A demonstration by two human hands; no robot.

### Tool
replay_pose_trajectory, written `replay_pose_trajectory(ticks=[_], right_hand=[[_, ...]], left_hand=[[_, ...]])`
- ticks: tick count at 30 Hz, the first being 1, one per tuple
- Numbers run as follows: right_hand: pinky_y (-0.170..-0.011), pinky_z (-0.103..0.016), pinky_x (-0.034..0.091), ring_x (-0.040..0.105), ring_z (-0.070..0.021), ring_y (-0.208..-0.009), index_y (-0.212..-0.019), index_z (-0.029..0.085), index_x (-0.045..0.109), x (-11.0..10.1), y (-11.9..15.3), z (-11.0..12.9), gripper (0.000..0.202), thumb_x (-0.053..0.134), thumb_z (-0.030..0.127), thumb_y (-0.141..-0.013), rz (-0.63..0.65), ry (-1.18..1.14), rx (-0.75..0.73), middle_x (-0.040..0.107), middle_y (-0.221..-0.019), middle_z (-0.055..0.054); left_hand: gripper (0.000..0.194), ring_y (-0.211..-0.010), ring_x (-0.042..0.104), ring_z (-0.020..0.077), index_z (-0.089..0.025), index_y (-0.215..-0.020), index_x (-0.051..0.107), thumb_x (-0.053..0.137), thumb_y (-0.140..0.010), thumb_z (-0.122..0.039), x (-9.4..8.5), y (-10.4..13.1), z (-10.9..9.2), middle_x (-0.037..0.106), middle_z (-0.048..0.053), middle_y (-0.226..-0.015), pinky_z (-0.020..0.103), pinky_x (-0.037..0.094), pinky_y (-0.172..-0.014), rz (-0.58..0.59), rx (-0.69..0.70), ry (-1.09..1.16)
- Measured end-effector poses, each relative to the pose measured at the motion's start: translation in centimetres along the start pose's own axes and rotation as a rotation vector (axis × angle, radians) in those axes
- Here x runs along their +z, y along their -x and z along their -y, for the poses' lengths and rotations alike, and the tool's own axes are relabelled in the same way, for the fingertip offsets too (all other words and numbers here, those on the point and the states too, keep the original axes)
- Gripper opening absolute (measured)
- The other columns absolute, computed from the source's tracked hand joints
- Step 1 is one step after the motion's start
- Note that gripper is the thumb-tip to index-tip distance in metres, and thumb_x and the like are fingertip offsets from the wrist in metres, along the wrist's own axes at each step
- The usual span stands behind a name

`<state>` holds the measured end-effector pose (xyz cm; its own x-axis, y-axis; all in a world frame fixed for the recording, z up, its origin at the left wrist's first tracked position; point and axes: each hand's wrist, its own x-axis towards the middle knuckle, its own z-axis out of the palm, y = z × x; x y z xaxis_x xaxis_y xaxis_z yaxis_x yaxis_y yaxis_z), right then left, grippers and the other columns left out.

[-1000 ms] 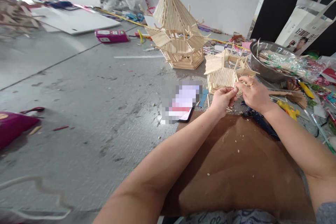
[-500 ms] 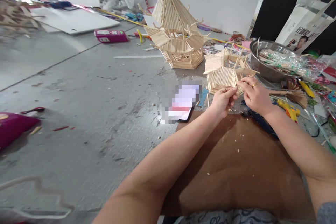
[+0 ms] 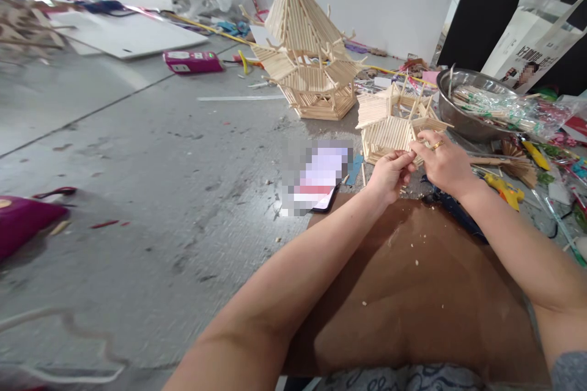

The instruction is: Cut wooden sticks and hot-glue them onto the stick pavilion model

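Observation:
My left hand [image 3: 389,176] is closed in a pinch, thumb and forefinger together, just in front of a small pavilion model [image 3: 389,131] built of pale wooden sticks. Meeting it from the right, my right hand [image 3: 443,162], with a ring on one finger, is pinched too. Whatever lies between the fingertips is too small and covered to make out. The small model has slatted roof panels and bare uprights at its top. Behind it on the left stands a taller stick pagoda [image 3: 312,67] with a pointed roof.
A phone [image 3: 323,180] lies left of my hands. To the right are a metal bowl [image 3: 452,113] of wrapped sticks, a yellow glue gun [image 3: 504,189] and scattered craft bits. A brown sheet [image 3: 413,299] spreads beneath my forearms. Purple pouch-like items [image 3: 192,62] lie on the grey surface.
My right fingers have drawn in slightly, down and left, closer to the left fingertips. The models and my left hand stay nearly where they were.

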<state>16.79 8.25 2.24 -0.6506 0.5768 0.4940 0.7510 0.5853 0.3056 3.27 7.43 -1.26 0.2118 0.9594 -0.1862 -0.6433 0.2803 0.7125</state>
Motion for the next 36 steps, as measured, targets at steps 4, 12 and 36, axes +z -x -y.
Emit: replay_pose_trajectory(ticks=[4,12,36], right_hand=[[-0.073,-0.030,0.044,0.051,-0.0209,-0.098,-0.107,0.022,0.056,0.1,0.0,-0.2,0.031,0.033,0.019,-0.087,-0.002,-0.019,-0.001,0.057,-0.111,-0.008],[-0.074,-0.031,0.046,0.052,-0.0214,-0.099,-0.108,0.023,0.056,0.4,0.1,-0.3,0.031,0.034,0.018,-0.086,-0.010,-0.027,-0.009,0.056,-0.112,-0.007],[-0.082,-0.035,0.048,0.058,-0.0202,-0.092,-0.093,0.019,0.061,-2.6,11.9,-4.0,0.023,0.049,0.013,-0.075,-0.178,-0.149,0.409,0.061,-0.097,-0.008]], left_hand=[[0.014,-0.032,0.038,0.0025,-0.014,-0.064,0.051,0.063,-0.071,-0.018,-0.1,0.2,-0.1,0.050,-0.005,-0.044,0.014,0.023,-0.033,0.034,-0.031,0.017],[0.017,-0.032,0.039,0.0020,-0.015,-0.063,0.050,0.063,-0.072,-0.019,-0.1,0.2,-0.3,0.051,-0.005,-0.045,0.014,0.024,-0.033,0.044,-0.051,0.048],[0.018,-0.029,0.036,0.0022,-0.015,-0.059,0.047,0.062,-0.069,-0.017,0.0,0.3,-0.7,0.051,-0.006,-0.043,0.015,0.023,-0.032,0.022,-0.083,0.024]])
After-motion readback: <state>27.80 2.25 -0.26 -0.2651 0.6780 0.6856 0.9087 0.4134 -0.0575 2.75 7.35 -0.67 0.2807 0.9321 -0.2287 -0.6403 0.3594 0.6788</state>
